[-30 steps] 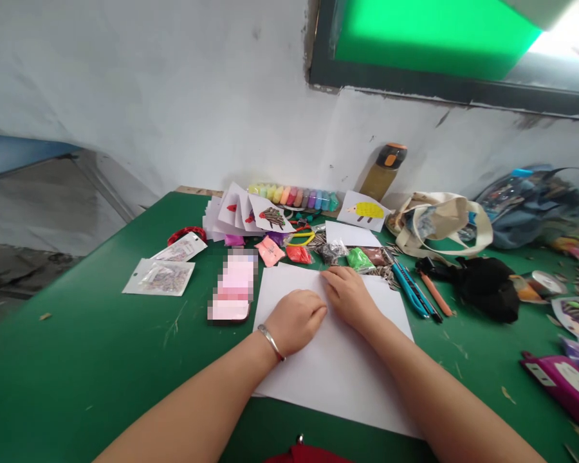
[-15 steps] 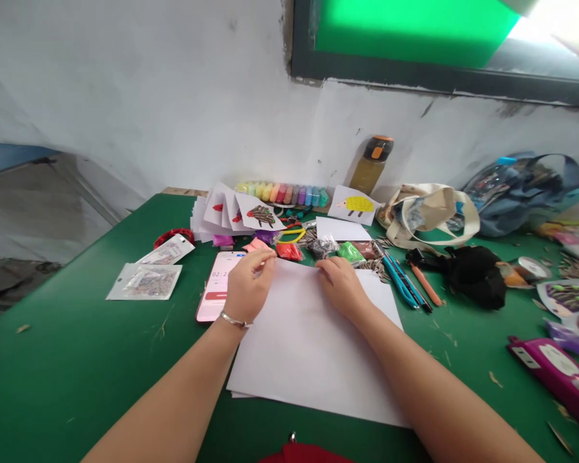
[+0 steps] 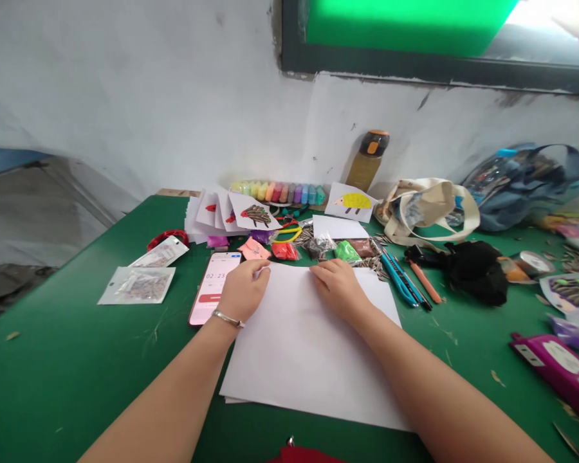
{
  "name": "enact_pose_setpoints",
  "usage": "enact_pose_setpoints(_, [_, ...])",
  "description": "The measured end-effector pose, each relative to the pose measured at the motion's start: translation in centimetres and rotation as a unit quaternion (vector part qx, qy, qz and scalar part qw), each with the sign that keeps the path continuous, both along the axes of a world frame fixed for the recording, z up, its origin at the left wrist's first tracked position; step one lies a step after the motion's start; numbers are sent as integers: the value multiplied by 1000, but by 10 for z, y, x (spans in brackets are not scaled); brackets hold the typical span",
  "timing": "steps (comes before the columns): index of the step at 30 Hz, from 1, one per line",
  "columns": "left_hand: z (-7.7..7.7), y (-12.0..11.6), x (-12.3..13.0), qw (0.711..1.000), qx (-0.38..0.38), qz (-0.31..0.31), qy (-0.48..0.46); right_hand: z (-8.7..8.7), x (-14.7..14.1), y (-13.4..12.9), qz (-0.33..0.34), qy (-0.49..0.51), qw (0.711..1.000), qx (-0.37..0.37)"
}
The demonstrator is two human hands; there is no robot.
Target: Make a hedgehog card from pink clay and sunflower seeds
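Note:
A stack of large white paper sheets lies in front of me, its edges slightly out of line. At its top left corner is my left hand, a silver bracelet on the wrist. Its fingers are curled with thumb and index close together on the top sheet's edge; the exact grip is partly hidden. My right hand rests on the sheet near the top edge, fingers stretched out and palm down. Beside my left hand a phone shows a running timer.
Clay packets such as the red one line the paper's far side. Folded hedgehog cards and a yellow hedgehog drawing stand behind. Pens lie right, bead packets left. A bottle and cloth bag are farther back.
The fingertips of my left hand have come down slightly at the paper's corner. My right hand has stayed almost in place, and the view has shifted a little.

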State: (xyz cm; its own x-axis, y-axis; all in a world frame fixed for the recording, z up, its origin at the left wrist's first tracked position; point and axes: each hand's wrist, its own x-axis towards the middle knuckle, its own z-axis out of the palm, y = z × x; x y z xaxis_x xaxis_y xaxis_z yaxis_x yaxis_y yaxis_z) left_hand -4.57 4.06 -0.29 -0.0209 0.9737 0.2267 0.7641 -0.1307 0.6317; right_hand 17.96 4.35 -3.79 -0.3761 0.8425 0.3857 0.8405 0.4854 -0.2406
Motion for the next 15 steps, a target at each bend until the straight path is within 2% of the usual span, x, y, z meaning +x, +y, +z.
enact_pose_setpoints(4, [-4, -7, 9, 996, 31, -59, 58, 1, -4, -5, -15, -62, 998, -16])
enact_pose_setpoints(8, [-8, -16, 19, 985, 57, -134, 95, 0, -5, -5, -11, -47, 999, -22])
enact_pose_setpoints(12, [-10, -21, 23, 983, 64, -147, 90, -4, -4, -3, -8, -28, 999, -26])
enact_pose_setpoints(15, [-12, -21, 23, 977, 100, -167, 87, -5, -4, -3, -3, -24, 999, -25])
